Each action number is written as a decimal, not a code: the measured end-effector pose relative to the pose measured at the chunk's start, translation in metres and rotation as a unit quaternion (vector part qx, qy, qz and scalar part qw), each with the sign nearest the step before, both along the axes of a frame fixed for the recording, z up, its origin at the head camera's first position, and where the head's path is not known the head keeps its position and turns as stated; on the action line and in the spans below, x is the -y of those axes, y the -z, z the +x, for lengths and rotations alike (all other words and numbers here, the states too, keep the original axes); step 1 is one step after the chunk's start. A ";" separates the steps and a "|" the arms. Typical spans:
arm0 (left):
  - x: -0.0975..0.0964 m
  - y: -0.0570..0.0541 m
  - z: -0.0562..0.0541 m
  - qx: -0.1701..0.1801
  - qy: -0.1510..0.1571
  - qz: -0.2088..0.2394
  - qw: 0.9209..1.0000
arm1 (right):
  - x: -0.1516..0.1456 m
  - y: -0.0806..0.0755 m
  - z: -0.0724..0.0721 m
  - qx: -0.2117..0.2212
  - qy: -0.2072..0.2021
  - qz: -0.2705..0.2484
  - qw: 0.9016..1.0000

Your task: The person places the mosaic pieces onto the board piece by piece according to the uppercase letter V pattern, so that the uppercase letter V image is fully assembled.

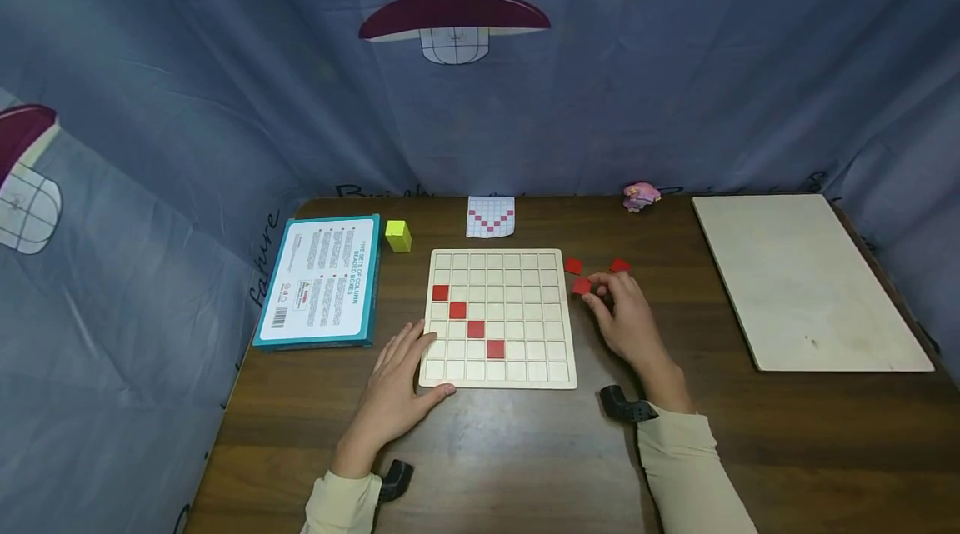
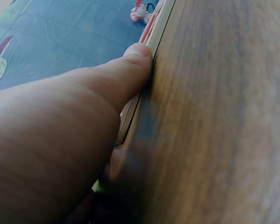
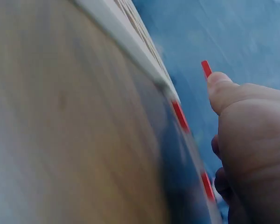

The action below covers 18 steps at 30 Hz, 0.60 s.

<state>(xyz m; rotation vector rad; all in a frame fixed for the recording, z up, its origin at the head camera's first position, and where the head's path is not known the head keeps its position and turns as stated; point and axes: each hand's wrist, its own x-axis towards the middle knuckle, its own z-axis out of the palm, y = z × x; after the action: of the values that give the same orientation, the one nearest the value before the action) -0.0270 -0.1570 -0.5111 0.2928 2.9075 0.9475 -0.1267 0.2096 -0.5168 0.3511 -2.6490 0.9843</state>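
A cream grid board [image 1: 534,326] lies on the table with several red square tiles in a diagonal, from the left column down to the lower middle [image 1: 496,349]. My left hand [image 1: 397,388] rests at its lower-left corner, fingers along the left edge and thumb at the front edge. To the right of the board, my right hand [image 1: 626,317] pinches a red tile [image 3: 206,68] between thumb and fingers, raised above the table. Two loose red tiles lie close by, one [image 1: 573,266] beside the board and another [image 1: 619,265] behind the fingers.
Behind the board lies a small pattern card [image 1: 491,217] with a red V. At left are a blue-edged box [image 1: 318,280] and a yellow-green block [image 1: 398,236]. A pink figurine [image 1: 641,196] stands at the back; a white panel [image 1: 810,284] lies at right.
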 end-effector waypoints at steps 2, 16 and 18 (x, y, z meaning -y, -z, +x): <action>0.000 0.000 0.000 -0.001 0.001 0.001 1.000 | 0.014 -0.001 0.003 0.002 -0.025 0.003 1.000; 0.000 -0.001 0.000 -0.011 0.003 -0.001 1.000 | 0.063 -0.005 0.017 0.057 -0.129 0.044 0.989; 0.000 -0.001 0.000 -0.010 0.002 -0.002 1.000 | 0.065 -0.006 0.018 0.052 -0.131 0.050 0.989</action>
<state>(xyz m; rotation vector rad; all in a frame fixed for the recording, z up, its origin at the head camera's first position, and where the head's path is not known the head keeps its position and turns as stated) -0.0273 -0.1573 -0.5105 0.3093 2.9254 0.9441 -0.1087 0.1444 -0.5108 0.7048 -2.8050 0.9700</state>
